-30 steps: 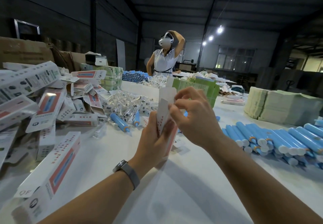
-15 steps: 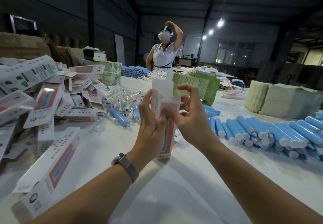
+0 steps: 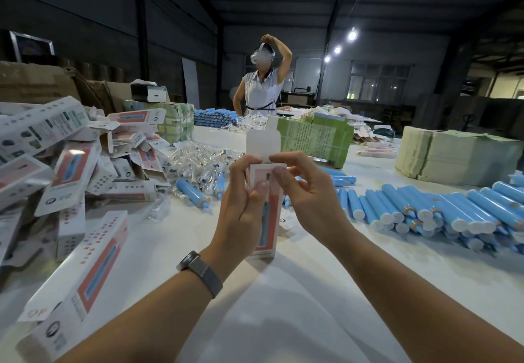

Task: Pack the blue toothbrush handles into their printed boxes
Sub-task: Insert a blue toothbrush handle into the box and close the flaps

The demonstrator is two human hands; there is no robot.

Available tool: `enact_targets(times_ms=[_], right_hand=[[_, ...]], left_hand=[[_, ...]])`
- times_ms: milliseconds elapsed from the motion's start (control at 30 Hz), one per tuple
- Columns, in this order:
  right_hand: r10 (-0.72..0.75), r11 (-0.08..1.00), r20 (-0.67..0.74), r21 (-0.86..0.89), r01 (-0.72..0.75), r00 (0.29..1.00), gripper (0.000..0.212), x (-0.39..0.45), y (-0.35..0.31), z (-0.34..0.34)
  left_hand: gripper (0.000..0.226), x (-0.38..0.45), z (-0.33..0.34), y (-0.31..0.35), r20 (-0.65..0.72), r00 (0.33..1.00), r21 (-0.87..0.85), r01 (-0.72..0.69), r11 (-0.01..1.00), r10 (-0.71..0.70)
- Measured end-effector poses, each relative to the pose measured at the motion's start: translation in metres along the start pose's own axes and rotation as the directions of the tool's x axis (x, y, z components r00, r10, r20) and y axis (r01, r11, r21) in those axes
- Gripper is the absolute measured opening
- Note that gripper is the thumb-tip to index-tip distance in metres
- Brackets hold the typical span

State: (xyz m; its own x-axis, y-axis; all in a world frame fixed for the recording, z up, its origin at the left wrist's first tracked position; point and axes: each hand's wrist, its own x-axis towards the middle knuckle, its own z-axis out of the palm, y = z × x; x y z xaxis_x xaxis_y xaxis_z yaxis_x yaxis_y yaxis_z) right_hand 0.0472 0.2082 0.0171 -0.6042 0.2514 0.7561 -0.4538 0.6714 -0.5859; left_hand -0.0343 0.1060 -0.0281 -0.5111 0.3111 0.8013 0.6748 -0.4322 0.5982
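A long white tabletop fills the view. On its left side lies a loose heap of printed boxes, tumbled at all angles, with one more box lying alone near the front edge. On the right, a bed of blue toothbrush handles lies side by side, white caps toward the camera. Behind them sits a stack of pale folded sheets, and farther back a green bundle. A person stands at the far end, one arm raised to a headset.

In the middle, one printed box stands upright, its bottom on the tabletop and its top flap open upward. The left hand grips its upper part, fingers curled round it, a watch on the wrist. The right hand pinches the box's top edge between thumb and fingers.
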Motion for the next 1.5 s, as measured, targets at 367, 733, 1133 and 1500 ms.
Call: enact_targets(times_ms=[367, 733, 1133, 1500], right_hand=[[-0.062, 0.996, -0.035, 0.065, 0.064, 0.997, 0.029, 0.008, -0.009, -0.007], [-0.115, 0.991, 0.029, -0.072, 0.117, 0.993, 0.022, 0.010, -0.013, -0.009], [-0.105, 0.975, -0.005, -0.195, 0.103, 0.994, 0.011, 0.011, -0.015, -0.009], [-0.256, 0.881, 0.052, -0.397, 0.255, 0.965, 0.005, 0.013, -0.021, -0.004]], left_hand=[[0.041, 0.001, -0.001, -0.001, 0.004, 1.000, -0.039, -0.020, 0.999, 0.020], [0.046, 0.002, 0.001, 0.000, 0.002, 0.999, -0.108, 0.048, 0.993, -0.048], [0.053, -0.001, 0.006, 0.003, 0.083, 0.994, -0.064, 0.077, 0.995, -0.071], [0.022, 0.006, 0.003, 0.004, 0.000, 0.999, -0.124, 0.046, 0.991, -0.046]])
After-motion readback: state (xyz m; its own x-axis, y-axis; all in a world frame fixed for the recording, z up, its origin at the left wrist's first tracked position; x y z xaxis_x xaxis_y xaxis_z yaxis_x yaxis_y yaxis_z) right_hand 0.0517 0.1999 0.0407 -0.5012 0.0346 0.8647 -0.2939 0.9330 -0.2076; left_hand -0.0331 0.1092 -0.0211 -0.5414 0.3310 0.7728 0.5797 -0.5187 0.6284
